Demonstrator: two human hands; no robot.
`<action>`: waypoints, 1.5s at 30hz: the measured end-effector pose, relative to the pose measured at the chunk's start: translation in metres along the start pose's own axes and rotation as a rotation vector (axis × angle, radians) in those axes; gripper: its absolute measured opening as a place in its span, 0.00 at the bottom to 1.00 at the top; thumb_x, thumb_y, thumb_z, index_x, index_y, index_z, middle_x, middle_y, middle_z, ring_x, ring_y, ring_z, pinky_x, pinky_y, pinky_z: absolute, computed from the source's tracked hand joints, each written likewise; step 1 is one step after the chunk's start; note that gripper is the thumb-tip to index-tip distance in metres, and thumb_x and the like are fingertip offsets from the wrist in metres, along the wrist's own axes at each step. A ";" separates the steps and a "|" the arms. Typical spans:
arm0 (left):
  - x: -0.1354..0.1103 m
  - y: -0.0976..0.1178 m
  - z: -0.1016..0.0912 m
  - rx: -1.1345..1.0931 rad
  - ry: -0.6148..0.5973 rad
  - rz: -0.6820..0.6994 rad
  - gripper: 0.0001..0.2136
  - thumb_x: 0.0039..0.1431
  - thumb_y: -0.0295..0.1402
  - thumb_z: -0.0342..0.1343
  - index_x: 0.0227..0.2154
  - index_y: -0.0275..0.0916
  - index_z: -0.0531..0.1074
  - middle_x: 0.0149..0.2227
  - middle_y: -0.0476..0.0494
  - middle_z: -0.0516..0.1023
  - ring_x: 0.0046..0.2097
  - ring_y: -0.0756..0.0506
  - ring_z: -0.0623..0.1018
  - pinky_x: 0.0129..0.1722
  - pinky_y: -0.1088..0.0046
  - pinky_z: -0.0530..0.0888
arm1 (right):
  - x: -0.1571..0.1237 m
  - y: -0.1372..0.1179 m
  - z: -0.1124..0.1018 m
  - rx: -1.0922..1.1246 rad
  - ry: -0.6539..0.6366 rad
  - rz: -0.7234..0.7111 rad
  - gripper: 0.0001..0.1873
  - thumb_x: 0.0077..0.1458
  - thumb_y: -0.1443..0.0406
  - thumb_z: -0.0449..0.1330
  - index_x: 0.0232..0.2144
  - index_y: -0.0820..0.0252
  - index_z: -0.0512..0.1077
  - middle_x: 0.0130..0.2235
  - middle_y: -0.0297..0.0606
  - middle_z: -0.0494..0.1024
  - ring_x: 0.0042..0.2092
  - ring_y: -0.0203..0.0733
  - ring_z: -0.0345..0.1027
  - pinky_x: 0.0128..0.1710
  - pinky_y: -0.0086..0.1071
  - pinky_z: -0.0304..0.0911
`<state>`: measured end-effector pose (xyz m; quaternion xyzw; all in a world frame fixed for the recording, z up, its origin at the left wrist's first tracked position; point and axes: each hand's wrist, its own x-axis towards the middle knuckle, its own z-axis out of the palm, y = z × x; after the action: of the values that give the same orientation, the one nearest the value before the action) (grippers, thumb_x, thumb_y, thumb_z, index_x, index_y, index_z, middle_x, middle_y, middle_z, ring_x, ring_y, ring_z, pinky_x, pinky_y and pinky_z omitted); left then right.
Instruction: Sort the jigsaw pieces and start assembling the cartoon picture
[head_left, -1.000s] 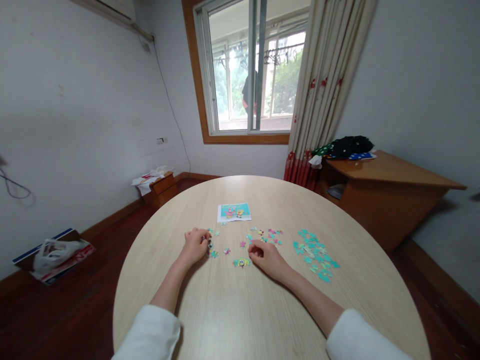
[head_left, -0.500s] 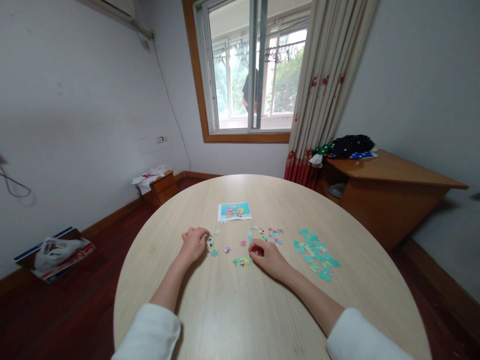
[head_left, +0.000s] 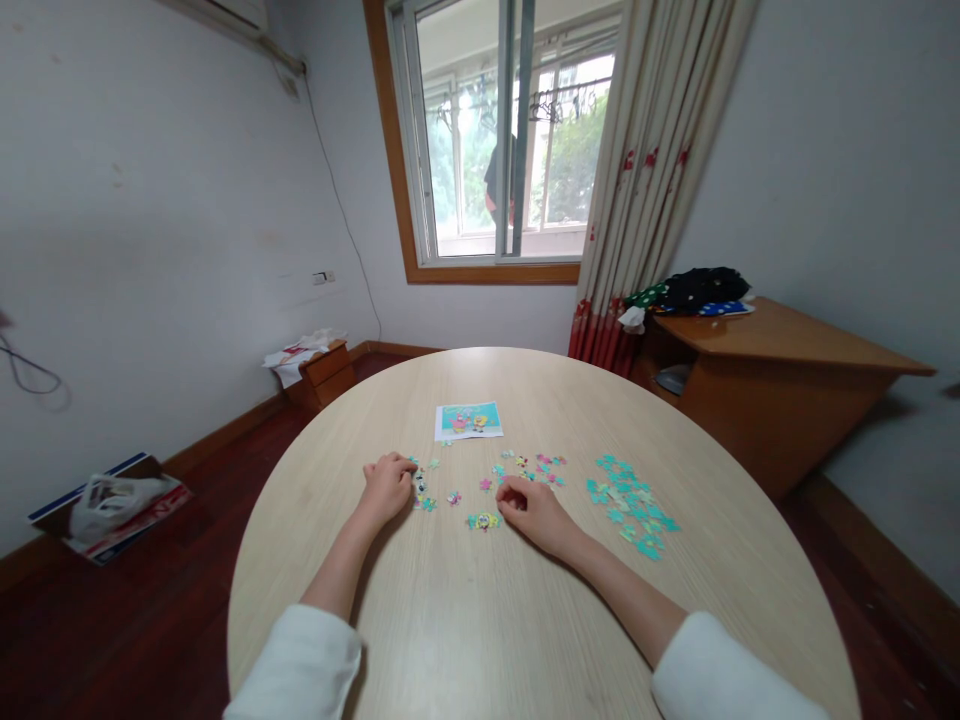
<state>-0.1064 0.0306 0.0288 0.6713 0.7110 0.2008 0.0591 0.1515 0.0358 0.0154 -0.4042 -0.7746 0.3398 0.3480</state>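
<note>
My left hand rests on the round wooden table, fingers curled over small jigsaw pieces at its fingertips. My right hand lies curled beside a joined yellow and teal piece cluster. Whether either hand grips a piece is hidden by the fingers. Pink and mixed loose pieces lie just beyond my right hand. A pile of teal pieces sits to the right. A printed reference picture lies farther back.
A wooden desk with dark clothes stands at the right, by a curtain. A window is ahead; a person stands outside it. A small wooden box and a plastic bag lie on the red floor.
Both hands have stayed almost where they were. My left hand's fingers have shifted slightly over the small pieces. The view has risen a little.
</note>
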 end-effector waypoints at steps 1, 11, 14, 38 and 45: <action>0.000 0.001 -0.001 -0.002 0.001 -0.004 0.17 0.53 0.24 0.41 0.34 0.39 0.76 0.42 0.40 0.75 0.47 0.42 0.71 0.46 0.60 0.58 | 0.000 0.000 0.000 0.001 -0.002 -0.001 0.05 0.45 0.72 0.53 0.23 0.61 0.68 0.23 0.31 0.69 0.26 0.33 0.62 0.27 0.26 0.57; -0.001 0.001 0.000 -0.023 0.064 0.024 0.14 0.53 0.26 0.43 0.30 0.38 0.75 0.38 0.41 0.77 0.44 0.43 0.73 0.45 0.62 0.58 | 0.001 -0.001 -0.002 0.008 0.093 0.023 0.06 0.46 0.70 0.51 0.26 0.61 0.69 0.22 0.31 0.67 0.25 0.34 0.60 0.27 0.26 0.56; 0.000 0.001 -0.001 -0.032 0.084 0.019 0.12 0.53 0.28 0.45 0.30 0.38 0.74 0.38 0.41 0.77 0.43 0.42 0.73 0.44 0.63 0.59 | 0.001 0.000 -0.001 0.006 0.079 0.027 0.07 0.46 0.70 0.51 0.26 0.61 0.69 0.21 0.30 0.66 0.25 0.33 0.59 0.26 0.26 0.55; 0.000 0.003 -0.001 -0.060 0.168 -0.036 0.06 0.52 0.31 0.48 0.24 0.37 0.67 0.31 0.44 0.75 0.36 0.44 0.73 0.40 0.66 0.59 | 0.000 0.002 0.000 -0.027 0.045 0.006 0.07 0.46 0.71 0.51 0.26 0.61 0.69 0.21 0.30 0.66 0.25 0.33 0.58 0.27 0.25 0.53; 0.001 -0.002 0.006 -0.046 0.201 -0.031 0.06 0.56 0.30 0.45 0.26 0.38 0.64 0.33 0.44 0.73 0.38 0.43 0.72 0.40 0.66 0.58 | 0.001 0.005 0.000 -0.019 0.048 0.018 0.07 0.47 0.70 0.51 0.27 0.62 0.69 0.21 0.30 0.65 0.25 0.33 0.58 0.26 0.25 0.53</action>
<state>-0.1067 0.0331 0.0230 0.6353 0.7188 0.2824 0.0056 0.1528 0.0391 0.0112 -0.4225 -0.7656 0.3256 0.3596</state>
